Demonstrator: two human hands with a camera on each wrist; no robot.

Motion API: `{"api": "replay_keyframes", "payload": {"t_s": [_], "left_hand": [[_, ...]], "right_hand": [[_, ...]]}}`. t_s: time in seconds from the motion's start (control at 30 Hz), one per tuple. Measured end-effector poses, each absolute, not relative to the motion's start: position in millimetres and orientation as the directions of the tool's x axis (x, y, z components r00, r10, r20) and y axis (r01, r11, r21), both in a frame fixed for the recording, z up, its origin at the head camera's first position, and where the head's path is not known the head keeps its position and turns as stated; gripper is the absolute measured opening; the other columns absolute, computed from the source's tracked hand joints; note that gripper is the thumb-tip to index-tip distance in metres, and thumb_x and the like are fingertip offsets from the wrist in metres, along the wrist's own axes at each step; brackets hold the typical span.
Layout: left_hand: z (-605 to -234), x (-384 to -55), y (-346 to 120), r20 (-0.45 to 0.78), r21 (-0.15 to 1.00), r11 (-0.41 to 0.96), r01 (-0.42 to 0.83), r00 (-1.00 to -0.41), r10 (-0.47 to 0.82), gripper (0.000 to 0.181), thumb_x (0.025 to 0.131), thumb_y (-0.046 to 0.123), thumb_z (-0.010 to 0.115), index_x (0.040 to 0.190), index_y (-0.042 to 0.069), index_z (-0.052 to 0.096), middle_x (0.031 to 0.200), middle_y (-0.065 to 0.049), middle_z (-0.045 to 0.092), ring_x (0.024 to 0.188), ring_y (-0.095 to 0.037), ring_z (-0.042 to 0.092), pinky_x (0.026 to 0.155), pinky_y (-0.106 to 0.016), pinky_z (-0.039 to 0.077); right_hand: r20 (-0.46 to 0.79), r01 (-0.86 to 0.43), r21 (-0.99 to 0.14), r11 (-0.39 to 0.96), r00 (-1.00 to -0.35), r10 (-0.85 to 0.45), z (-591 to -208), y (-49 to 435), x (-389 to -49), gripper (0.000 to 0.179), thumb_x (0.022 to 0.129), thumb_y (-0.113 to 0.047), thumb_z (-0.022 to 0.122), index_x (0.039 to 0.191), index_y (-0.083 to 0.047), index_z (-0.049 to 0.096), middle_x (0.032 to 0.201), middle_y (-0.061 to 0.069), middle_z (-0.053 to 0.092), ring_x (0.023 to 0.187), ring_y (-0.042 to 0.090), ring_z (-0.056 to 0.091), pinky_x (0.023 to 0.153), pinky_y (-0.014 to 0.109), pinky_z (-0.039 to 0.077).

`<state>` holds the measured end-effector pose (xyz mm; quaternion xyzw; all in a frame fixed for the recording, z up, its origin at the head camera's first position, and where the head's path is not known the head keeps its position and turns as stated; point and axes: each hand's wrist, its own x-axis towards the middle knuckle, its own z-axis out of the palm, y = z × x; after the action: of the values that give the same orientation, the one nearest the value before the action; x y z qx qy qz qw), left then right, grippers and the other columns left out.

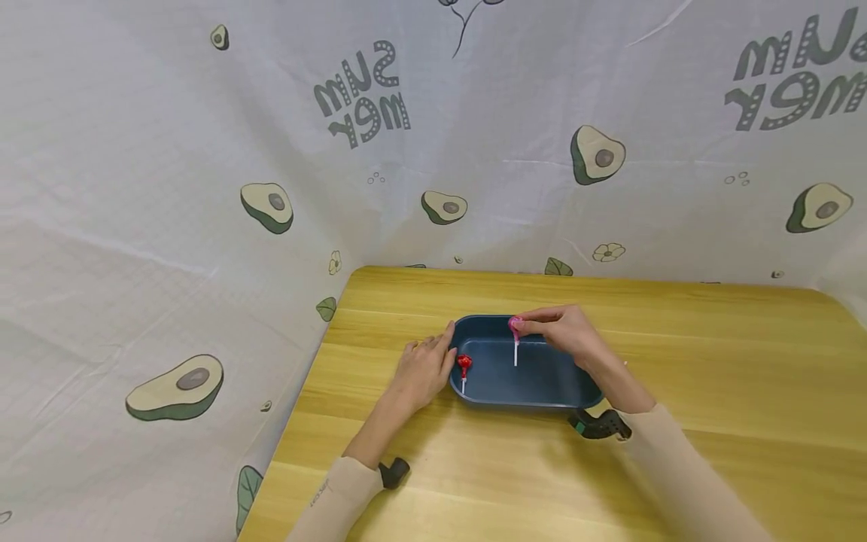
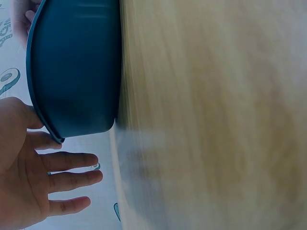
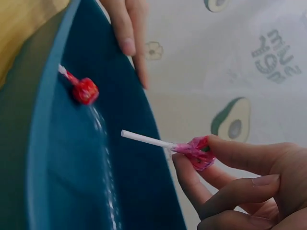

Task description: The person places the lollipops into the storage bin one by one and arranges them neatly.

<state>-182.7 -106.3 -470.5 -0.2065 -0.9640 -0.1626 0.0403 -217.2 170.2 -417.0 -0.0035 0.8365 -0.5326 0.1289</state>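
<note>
A dark blue oblong tray (image 1: 528,380) stands on the wooden table. My left hand (image 1: 421,369) holds its left end by the rim, thumb and index finger at the edge; the left wrist view shows the other fingers (image 2: 74,182) straight and spread, off the tray. Above the tray, my right hand (image 1: 569,331) pinches a pink-wrapped lollipop (image 3: 197,152) by its candy head between thumb and fingertips. Its white stick points down in the head view. A red-wrapped lollipop (image 1: 463,363) lies in the tray's left end, close to my left thumb.
The yellowish wood table (image 1: 474,474) extends around the tray. Behind it and at the left hangs a pale sheet (image 1: 501,218) printed with avocados. A small white tip (image 1: 625,363) shows just beyond my right forearm; what it belongs to is hidden.
</note>
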Motion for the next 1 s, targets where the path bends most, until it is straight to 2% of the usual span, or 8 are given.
{"api": "replay_keyframes", "payload": {"t_s": [0.07, 0.13, 0.4, 0.5, 0.6, 0.7, 0.83, 1.0], "left_hand": [[-469.8, -182.7, -105.9, 0.145, 0.295, 0.861, 0.414, -0.910, 0.388, 0.055, 0.112, 0.033, 0.041, 0.162, 0.010, 0.034, 0.149, -0.012, 0.061, 0.137, -0.034, 0.060, 0.113, -0.056, 0.046], [-469.4, -182.6, -105.5, 0.144, 0.294, 0.861, 0.415, -0.910, 0.389, 0.055, 0.112, 0.033, 0.041, 0.162, 0.010, 0.034, 0.149, -0.012, 0.061, 0.137, -0.034, 0.060, 0.113, -0.056, 0.046], [-469.7, -184.5, -104.3, 0.122, 0.303, 0.868, 0.393, -0.920, 0.373, 0.056, 0.112, 0.033, 0.042, 0.163, 0.011, 0.034, 0.149, -0.013, 0.061, 0.138, -0.033, 0.059, 0.114, -0.056, 0.045], [-469.3, -184.1, -103.9, 0.116, 0.306, 0.870, 0.387, -0.922, 0.370, 0.056, 0.112, 0.034, 0.042, 0.163, 0.011, 0.033, 0.149, -0.013, 0.061, 0.138, -0.033, 0.058, 0.115, -0.056, 0.045], [-469.1, -183.9, -103.9, 0.112, 0.307, 0.870, 0.386, -0.922, 0.370, 0.056, 0.113, 0.034, 0.042, 0.163, 0.011, 0.032, 0.149, -0.013, 0.060, 0.139, -0.033, 0.058, 0.115, -0.056, 0.045], [-469.1, -183.8, -103.9, 0.111, 0.309, 0.869, 0.386, -0.922, 0.370, 0.056, 0.113, 0.033, 0.041, 0.163, 0.011, 0.032, 0.149, -0.014, 0.060, 0.139, -0.032, 0.058, 0.115, -0.056, 0.044], [-469.5, -184.6, -104.2, 0.114, 0.306, 0.870, 0.386, -0.922, 0.369, 0.056, 0.112, 0.033, 0.042, 0.163, 0.011, 0.033, 0.149, -0.013, 0.060, 0.138, -0.032, 0.058, 0.115, -0.056, 0.044], [-468.9, -183.7, -104.7, 0.120, 0.295, 0.872, 0.391, -0.920, 0.372, 0.056, 0.112, 0.033, 0.043, 0.163, 0.011, 0.033, 0.149, -0.013, 0.061, 0.138, -0.032, 0.059, 0.114, -0.056, 0.045]], "right_hand": [[-0.225, 0.137, -0.890, 0.435, -0.962, -0.157, -420.7, 162.3, -217.6, 0.046, 0.092, -0.036, 0.079, 0.122, -0.001, 0.075, 0.078, -0.004, 0.074, 0.048, 0.010, 0.027, 0.050, 0.028, 0.024], [-0.239, 0.140, -0.886, 0.443, -0.955, -0.177, -424.6, 154.9, -217.5, 0.043, 0.093, -0.035, 0.078, 0.119, -0.001, 0.076, 0.087, 0.000, 0.080, 0.049, 0.010, 0.030, 0.052, 0.028, 0.025], [-0.270, 0.104, -0.833, 0.544, -0.934, -0.235, -441.6, 126.2, -215.3, 0.026, 0.095, -0.025, 0.076, 0.106, -0.002, 0.080, 0.086, 0.005, 0.081, 0.056, 0.010, 0.038, 0.055, 0.025, 0.035], [-0.301, 0.099, -0.797, 0.596, -0.920, -0.250, -444.6, 118.7, -215.3, 0.021, 0.094, -0.023, 0.076, 0.102, -0.004, 0.080, 0.085, 0.006, 0.081, 0.066, 0.008, 0.053, 0.058, 0.025, 0.043], [-0.325, 0.087, -0.768, 0.635, -0.907, -0.269, -446.1, 114.0, -215.7, 0.019, 0.095, -0.021, 0.074, 0.100, -0.005, 0.081, 0.086, 0.007, 0.081, 0.088, 0.012, 0.067, 0.067, 0.028, 0.052], [-0.339, 0.089, -0.759, 0.645, -0.900, -0.275, -446.9, 111.4, -217.0, 0.019, 0.094, -0.021, 0.075, 0.099, -0.004, 0.081, 0.085, 0.007, 0.081, 0.097, 0.017, 0.070, 0.069, 0.029, 0.053], [-0.332, 0.076, -0.755, 0.651, -0.900, -0.281, -448.2, 108.3, -219.5, 0.019, 0.093, -0.021, 0.075, 0.098, -0.002, 0.081, 0.085, 0.010, 0.081, 0.085, 0.015, 0.068, 0.064, 0.027, 0.049], [-0.322, 0.055, -0.745, 0.664, -0.903, -0.286, -451.6, 105.9, -221.3, 0.019, 0.094, -0.019, 0.075, 0.093, -0.001, 0.080, 0.082, 0.011, 0.080, 0.064, 0.012, 0.057, 0.058, 0.025, 0.043]]}}
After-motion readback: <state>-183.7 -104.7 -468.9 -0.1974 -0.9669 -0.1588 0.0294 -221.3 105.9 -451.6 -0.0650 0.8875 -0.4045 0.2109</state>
